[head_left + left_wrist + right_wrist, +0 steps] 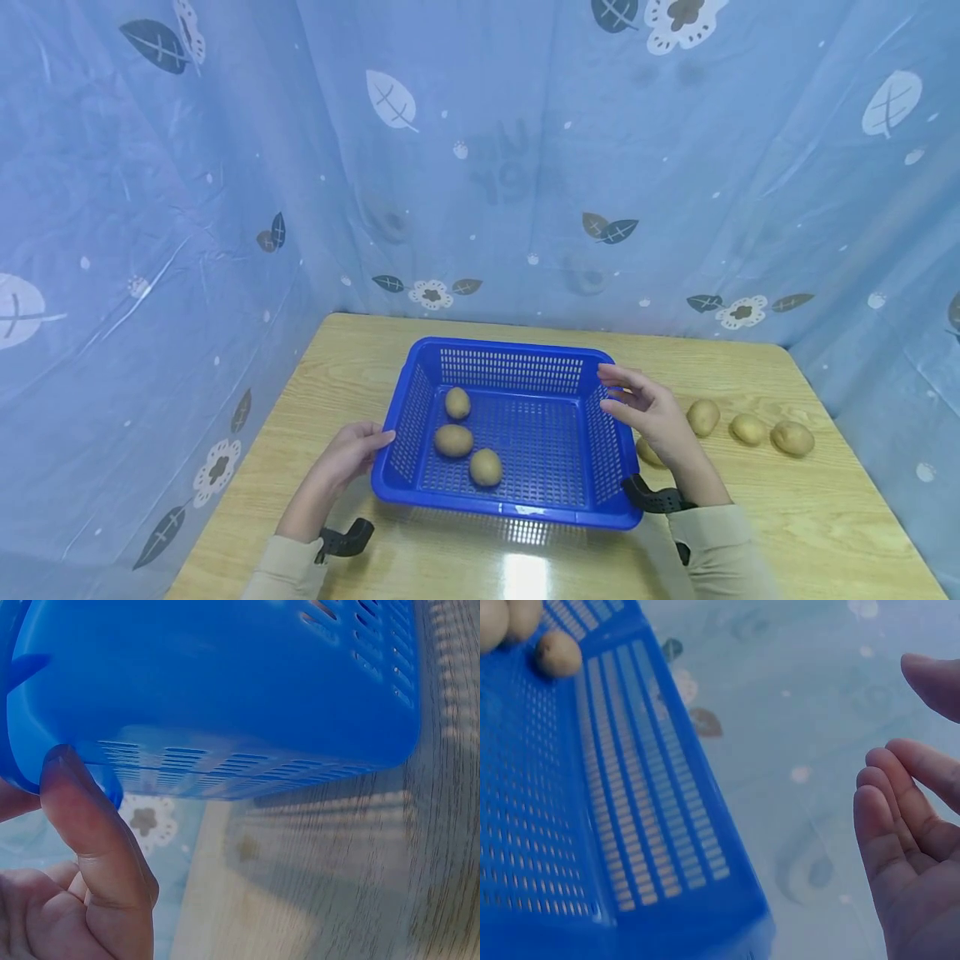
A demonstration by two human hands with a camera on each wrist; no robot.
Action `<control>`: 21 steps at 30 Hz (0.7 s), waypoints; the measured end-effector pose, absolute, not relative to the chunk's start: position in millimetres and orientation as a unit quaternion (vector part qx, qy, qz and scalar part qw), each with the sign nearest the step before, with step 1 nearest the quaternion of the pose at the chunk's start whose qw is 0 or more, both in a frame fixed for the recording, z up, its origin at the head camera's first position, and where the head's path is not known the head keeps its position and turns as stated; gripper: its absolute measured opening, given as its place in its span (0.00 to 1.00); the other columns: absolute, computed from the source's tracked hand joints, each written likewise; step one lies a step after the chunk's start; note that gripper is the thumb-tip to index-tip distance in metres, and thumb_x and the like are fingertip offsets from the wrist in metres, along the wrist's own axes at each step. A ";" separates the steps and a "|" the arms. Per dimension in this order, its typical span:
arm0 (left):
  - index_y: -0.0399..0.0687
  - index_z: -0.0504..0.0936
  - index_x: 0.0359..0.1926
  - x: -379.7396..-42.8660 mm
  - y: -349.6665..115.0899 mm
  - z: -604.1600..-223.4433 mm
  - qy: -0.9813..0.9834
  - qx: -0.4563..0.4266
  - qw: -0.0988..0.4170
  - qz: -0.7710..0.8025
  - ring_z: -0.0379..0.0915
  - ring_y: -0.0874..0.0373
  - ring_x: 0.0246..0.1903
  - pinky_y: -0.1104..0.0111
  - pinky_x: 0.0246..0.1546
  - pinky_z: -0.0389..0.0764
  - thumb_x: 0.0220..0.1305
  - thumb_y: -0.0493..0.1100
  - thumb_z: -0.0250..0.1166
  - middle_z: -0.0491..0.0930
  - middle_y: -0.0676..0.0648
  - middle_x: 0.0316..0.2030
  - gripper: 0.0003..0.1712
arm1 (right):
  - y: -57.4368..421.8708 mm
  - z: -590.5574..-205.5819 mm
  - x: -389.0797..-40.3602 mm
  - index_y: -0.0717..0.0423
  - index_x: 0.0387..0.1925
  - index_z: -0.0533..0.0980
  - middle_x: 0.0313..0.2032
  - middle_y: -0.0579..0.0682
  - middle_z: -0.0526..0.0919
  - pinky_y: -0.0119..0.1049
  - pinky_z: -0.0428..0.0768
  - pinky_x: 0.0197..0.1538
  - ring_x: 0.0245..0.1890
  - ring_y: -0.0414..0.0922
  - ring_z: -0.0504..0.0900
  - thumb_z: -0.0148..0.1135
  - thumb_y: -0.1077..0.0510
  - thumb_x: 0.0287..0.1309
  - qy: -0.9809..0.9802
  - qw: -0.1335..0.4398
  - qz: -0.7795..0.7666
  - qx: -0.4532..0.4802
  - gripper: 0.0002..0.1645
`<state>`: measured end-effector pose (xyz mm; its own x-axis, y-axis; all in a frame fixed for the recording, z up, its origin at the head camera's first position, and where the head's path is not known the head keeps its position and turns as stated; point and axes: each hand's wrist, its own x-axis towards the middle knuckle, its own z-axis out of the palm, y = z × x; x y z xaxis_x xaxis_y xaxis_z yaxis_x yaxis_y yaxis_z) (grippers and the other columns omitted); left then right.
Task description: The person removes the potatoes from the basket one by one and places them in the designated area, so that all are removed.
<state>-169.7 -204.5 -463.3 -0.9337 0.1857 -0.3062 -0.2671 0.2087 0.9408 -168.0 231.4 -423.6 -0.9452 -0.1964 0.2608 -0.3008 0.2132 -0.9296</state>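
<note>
At the left rim of the blue basket [532, 450], my left grip [352, 454] pinched the edge, thumb over the top. My right grip [648, 408] held nothing, its fingers loosely spread near the right rim. With one side alone held, I judged that a hard lift could tip the load, and the three potatoes [453, 441] inside might roll, being rounded and unconfined. My right wrist [693, 475] hung close to a half-hidden potato [647, 454] and could have knocked it along the surface [420, 567]. Within the basket, those three sat gathered in the left half; outside, to the right, lay three more potatoes [747, 429]. Whether the base rested flat, I could not tell.
</note>
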 end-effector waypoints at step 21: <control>0.24 0.70 0.49 -169.2 -205.9 -463.8 0.754 -0.014 0.185 0.630 0.80 0.59 0.31 0.70 0.32 0.79 0.68 0.44 0.54 0.84 0.44 0.34 0.23 | 180.8 -422.5 -190.7 0.62 0.63 0.66 0.59 0.64 0.71 0.30 0.71 0.60 0.59 0.44 0.72 0.61 0.62 0.60 -0.754 -0.012 0.623 0.207 0.30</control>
<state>-169.2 -205.9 -463.8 -0.9314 0.2114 -0.2964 -0.2541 0.2055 0.9451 -190.7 180.8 -422.5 -0.9139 -0.3272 0.2402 -0.2977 0.1379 -0.9447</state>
